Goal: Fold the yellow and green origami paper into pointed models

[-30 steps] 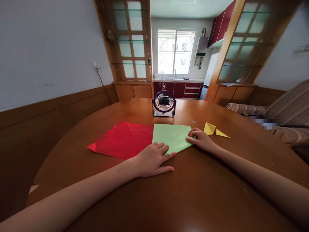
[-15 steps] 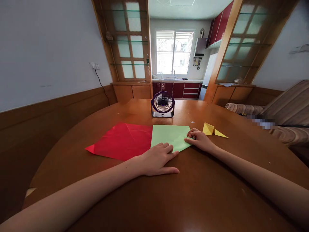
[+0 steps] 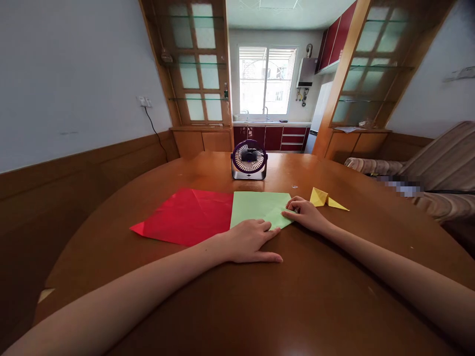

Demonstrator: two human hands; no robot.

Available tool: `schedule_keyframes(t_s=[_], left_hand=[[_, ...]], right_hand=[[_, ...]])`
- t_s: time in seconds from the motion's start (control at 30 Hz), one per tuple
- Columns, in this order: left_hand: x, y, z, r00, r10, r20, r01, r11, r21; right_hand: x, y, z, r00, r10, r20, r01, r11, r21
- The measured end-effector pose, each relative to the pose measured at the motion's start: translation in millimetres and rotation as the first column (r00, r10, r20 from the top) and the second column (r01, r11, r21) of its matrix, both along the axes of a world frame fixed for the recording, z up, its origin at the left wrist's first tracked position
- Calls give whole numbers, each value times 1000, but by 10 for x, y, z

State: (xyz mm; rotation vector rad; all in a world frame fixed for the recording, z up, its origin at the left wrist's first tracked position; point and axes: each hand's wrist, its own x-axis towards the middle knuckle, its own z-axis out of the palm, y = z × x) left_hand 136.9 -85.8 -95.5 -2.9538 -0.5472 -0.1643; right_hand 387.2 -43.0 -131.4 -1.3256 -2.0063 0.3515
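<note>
A light green sheet of paper (image 3: pixel 256 205) lies on the table, its lower right corner cut off by a slanting edge that looks folded. My left hand (image 3: pixel 248 242) rests across its near edge, index finger along the slanting edge and thumb stretched out on the wood. At the right edge, my right hand (image 3: pixel 302 213) pinches the green paper between thumb and curled fingers. Left of it, touching or slightly overlapped, is a red sheet of paper (image 3: pixel 189 215) with creases and a pointed left corner. A folded yellow paper piece (image 3: pixel 322 198) stands beyond my right hand.
A small purple desk fan (image 3: pixel 249 158) stands behind the papers on the brown wooden table (image 3: pixel 297 301). A striped sofa (image 3: pixel 438 163) is at the right. Behind are wooden shelves (image 3: pixel 196 64) and a kitchen with a window (image 3: pixel 265 79).
My left hand has slid a little to the right along the slanting near edge of the green paper. My right hand keeps its hold; the view has shifted slightly.
</note>
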Motion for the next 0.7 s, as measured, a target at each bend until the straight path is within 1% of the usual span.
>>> schedule_keyframes(t_s=[0.3, 0.37, 0.53, 0.7], left_hand=[[134, 55, 25, 998, 55, -10, -56, 995, -78], [136, 56, 28, 998, 55, -11, -55, 996, -66], [28, 28, 46, 999, 31, -9, -31, 999, -15], [-187, -18, 82, 999, 32, 6, -32, 998, -48]], right_hand=[[11, 8, -9, 1000, 1, -1, -1, 1000, 8], [14, 7, -6, 1000, 0, 1, 0, 1000, 2], [18, 2, -1, 1000, 7, 2, -7, 1000, 1], [18, -15, 8, 1000, 21, 0, -21, 1000, 5]])
